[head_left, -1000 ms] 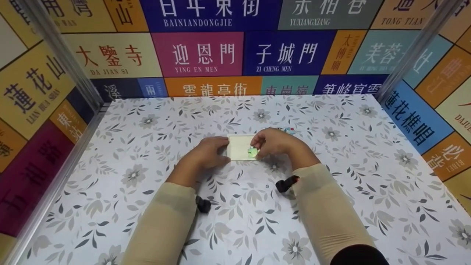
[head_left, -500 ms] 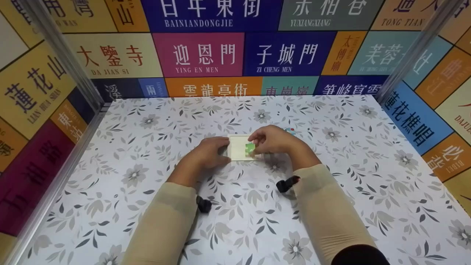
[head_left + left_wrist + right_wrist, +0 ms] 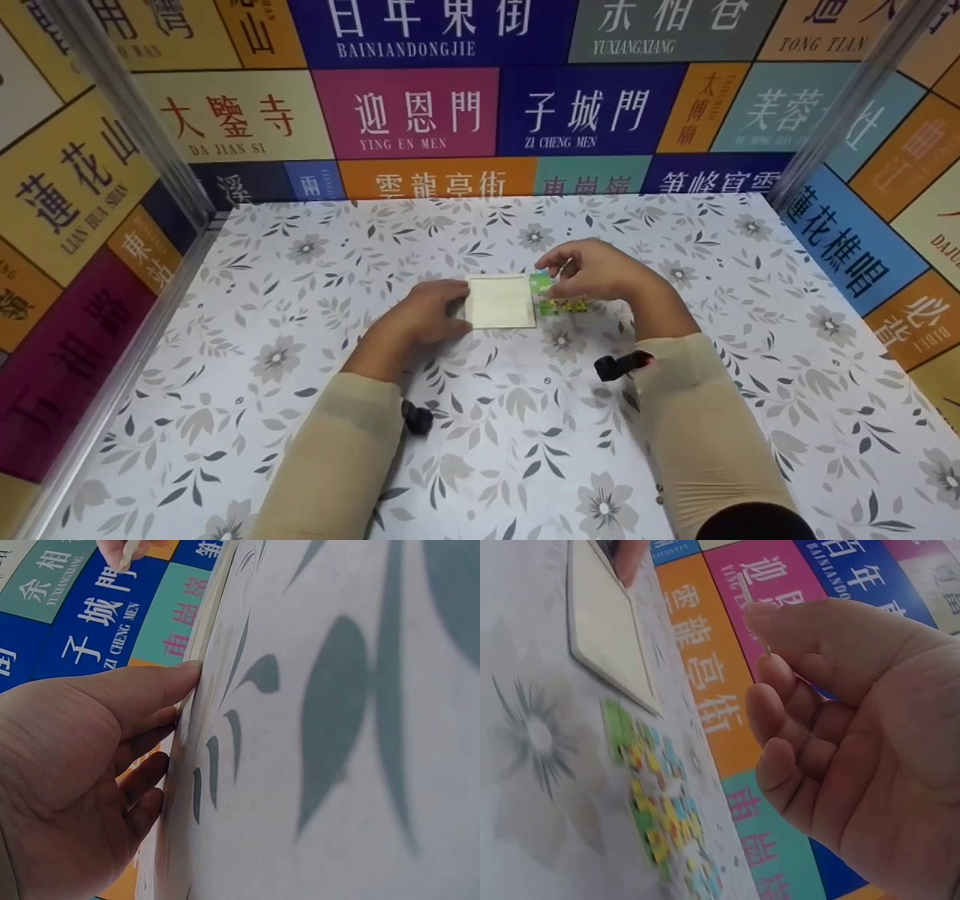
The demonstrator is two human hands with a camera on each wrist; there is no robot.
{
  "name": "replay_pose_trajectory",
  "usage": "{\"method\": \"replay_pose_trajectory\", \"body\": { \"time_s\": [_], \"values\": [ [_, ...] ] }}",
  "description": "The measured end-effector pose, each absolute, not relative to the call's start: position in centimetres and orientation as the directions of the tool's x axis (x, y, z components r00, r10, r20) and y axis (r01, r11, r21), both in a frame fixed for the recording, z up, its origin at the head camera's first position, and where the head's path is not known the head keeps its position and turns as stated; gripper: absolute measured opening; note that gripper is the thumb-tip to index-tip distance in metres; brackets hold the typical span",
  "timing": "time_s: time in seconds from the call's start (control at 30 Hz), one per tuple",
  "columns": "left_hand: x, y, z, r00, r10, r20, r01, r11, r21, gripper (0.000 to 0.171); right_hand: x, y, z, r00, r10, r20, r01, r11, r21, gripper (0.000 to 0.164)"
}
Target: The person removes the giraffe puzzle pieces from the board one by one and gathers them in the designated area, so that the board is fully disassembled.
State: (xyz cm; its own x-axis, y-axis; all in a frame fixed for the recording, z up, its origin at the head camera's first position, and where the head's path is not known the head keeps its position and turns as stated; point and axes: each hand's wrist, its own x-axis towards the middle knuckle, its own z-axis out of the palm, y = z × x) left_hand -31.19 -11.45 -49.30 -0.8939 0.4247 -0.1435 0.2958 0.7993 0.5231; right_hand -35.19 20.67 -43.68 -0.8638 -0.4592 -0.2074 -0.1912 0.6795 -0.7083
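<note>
A square, cream puzzle tray [image 3: 501,301] with a raised rim lies on the table, its inside bare. My left hand [image 3: 429,311] holds the tray's left side, thumb at the near corner and fingers at the far one. In the left wrist view, the thumb [image 3: 169,686] presses at the tray's thin edge. Just right of the tray, my right hand [image 3: 600,271] is raised over several puzzle pieces [image 3: 574,305] and hides part of them. Thumb and forefinger of that hand pinch a thin puzzle piece [image 3: 745,591], seen edge-on in the right wrist view.
The loose pieces [image 3: 664,799], green, yellow and blue, lie close together beside the tray. A white cloth with leaves and flowers [image 3: 525,450] covers the table. Printed panels [image 3: 405,112] wall off the back and both sides. Small black cameras [image 3: 619,366] sit at the wrists.
My right hand has moved from over the tray to its right, carrying the puzzle piece away and baring the tray's right part and the loose pieces. The left hand stays put.
</note>
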Motion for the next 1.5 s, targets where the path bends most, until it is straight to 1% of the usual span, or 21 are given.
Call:
{"method": "replay_pose_trajectory", "body": {
  "time_s": [0.3,0.53,0.73,0.97,1.23,1.5],
  "values": [
    [-30.9,-11.4,-49.2,-0.897,0.413,-0.159,0.266,0.791,0.551,0.068,-35.0,25.6,-43.6,-0.863,-0.440,-0.247,-0.171,0.716,-0.677,0.052],
    [-30.8,-11.4,-49.1,-0.890,0.428,-0.154,0.280,0.783,0.555,0.067,-35.1,28.6,-44.3,-0.859,-0.426,-0.283,-0.137,0.724,-0.676,0.053],
    [-30.9,-11.4,-49.2,-0.893,0.421,-0.159,0.272,0.788,0.553,0.067,-35.8,29.6,-45.8,-0.852,-0.405,-0.333,-0.104,0.752,-0.651,0.050],
    [-30.7,-11.3,-48.9,-0.896,0.404,-0.186,0.242,0.794,0.557,0.068,-36.2,30.6,-47.6,-0.857,-0.385,-0.343,-0.071,0.748,-0.660,0.053],
    [-30.7,-11.5,-48.8,-0.895,0.414,-0.166,0.264,0.792,0.551,0.068,-36.5,30.8,-48.0,-0.853,-0.387,-0.351,-0.054,0.733,-0.678,0.053],
    [-30.8,-11.4,-48.9,-0.895,0.414,-0.167,0.260,0.788,0.558,0.067,-36.6,30.8,-48.2,-0.848,-0.392,-0.358,-0.049,0.729,-0.683,0.054]
  ]
}}
